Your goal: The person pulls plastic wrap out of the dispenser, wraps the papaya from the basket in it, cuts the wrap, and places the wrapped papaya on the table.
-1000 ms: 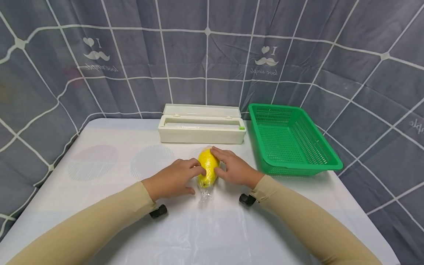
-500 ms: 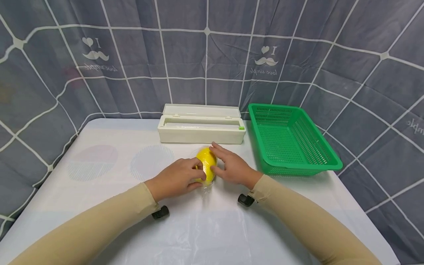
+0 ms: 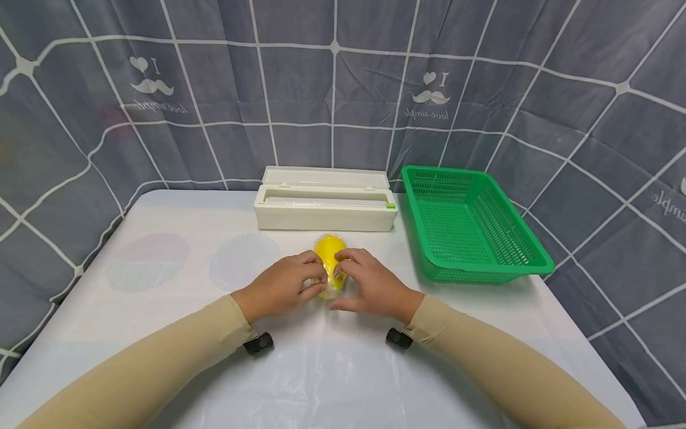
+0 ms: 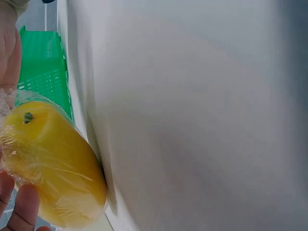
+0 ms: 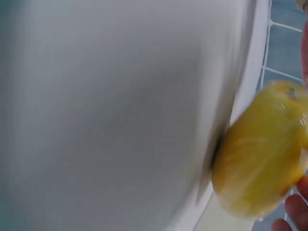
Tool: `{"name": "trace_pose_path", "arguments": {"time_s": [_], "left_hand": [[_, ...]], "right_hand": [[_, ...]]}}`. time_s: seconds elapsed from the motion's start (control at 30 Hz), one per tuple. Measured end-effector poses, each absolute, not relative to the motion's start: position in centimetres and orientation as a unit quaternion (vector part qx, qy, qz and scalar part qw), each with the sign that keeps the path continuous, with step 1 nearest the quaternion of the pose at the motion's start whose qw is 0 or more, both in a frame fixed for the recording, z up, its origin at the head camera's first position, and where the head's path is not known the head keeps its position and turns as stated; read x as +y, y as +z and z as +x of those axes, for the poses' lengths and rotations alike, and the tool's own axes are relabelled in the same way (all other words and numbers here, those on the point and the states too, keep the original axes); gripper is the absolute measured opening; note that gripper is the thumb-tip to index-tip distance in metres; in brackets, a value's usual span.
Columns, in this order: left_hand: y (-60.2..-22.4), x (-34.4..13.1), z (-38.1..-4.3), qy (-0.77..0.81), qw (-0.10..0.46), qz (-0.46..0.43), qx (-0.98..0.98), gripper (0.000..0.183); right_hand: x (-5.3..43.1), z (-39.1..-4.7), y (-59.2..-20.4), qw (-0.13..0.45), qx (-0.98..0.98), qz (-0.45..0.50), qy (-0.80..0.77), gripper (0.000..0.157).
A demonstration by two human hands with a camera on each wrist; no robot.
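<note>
A yellow oval fruit [image 3: 330,247] in clear plastic wrap [image 4: 29,163] lies on the white table between both hands. Its dark green stem end [image 4: 28,117] faces the person, with wrap bunched around it in the left wrist view. My left hand [image 3: 284,283], at the fruit's left side, has its thumb and fingertips close together, pinching wrap at the near end. On the other side my right hand [image 3: 377,286] has bent fingers at the fruit and its thumb spread apart below. In the right wrist view the wrapped fruit [image 5: 262,154] is blurred and its right edge cut off.
Behind the fruit stands a white plastic wrap dispenser [image 3: 326,218] with its lid raised and a roll inside. To the right is a green perforated basket [image 3: 482,273]. A grey gridded curtain [image 3: 300,83] hangs behind and around the table [image 3: 343,369].
The fruit has shifted slightly left and its near end is now covered by the hands. My right fingers have drawn down from its far end towards the wrap; my left thumb has closed towards its fingers.
</note>
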State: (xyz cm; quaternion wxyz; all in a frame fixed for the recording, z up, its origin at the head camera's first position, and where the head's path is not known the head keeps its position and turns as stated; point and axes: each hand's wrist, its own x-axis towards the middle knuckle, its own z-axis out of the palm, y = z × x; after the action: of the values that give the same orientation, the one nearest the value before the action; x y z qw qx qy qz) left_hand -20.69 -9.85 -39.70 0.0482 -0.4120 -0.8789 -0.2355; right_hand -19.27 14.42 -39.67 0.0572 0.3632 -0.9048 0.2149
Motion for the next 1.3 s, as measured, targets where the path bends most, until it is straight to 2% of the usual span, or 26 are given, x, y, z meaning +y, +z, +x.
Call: {"name": "trace_pose_path", "arguments": {"time_s": [0.17, 0.23, 0.6, 0.8, 0.93, 1.07, 1.3], "left_hand": [[-39.5, -9.7, -20.8, -0.26, 0.029, -0.395, -0.881, 0.005], [-39.5, -9.7, -20.9, -0.267, 0.024, -0.391, -0.88, 0.007], [-39.7, -9.2, -21.1, -0.293, 0.04, -0.351, -0.888, 0.017], [-39.8, -8.9, -21.2, -0.333, 0.028, -0.312, -0.89, 0.019], [-39.8, -8.8, -21.2, -0.33, 0.04, -0.314, -0.889, 0.022], [-39.8, -8.8, -21.2, -0.325, 0.042, -0.321, -0.889, 0.016], [-39.7, -8.9, -21.7, -0.346, 0.007, -0.286, -0.894, 0.007]], "right_hand": [[13.8, -19.3, -40.0, 0.107, -0.9, 0.351, 0.235, 0.016], [13.7, -19.3, -40.1, 0.105, -0.898, 0.338, 0.261, 0.012], [13.3, -19.8, -39.8, 0.054, -0.896, 0.3, 0.322, 0.014], [13.1, -20.2, -39.6, 0.054, -0.895, 0.302, 0.325, 0.015], [13.1, -20.4, -39.4, 0.061, -0.891, 0.305, 0.33, 0.01], [13.1, -20.6, -39.3, 0.058, -0.886, 0.298, 0.351, 0.006], [13.3, -20.9, -39.7, 0.065, -0.883, 0.288, 0.365, 0.008]]}}
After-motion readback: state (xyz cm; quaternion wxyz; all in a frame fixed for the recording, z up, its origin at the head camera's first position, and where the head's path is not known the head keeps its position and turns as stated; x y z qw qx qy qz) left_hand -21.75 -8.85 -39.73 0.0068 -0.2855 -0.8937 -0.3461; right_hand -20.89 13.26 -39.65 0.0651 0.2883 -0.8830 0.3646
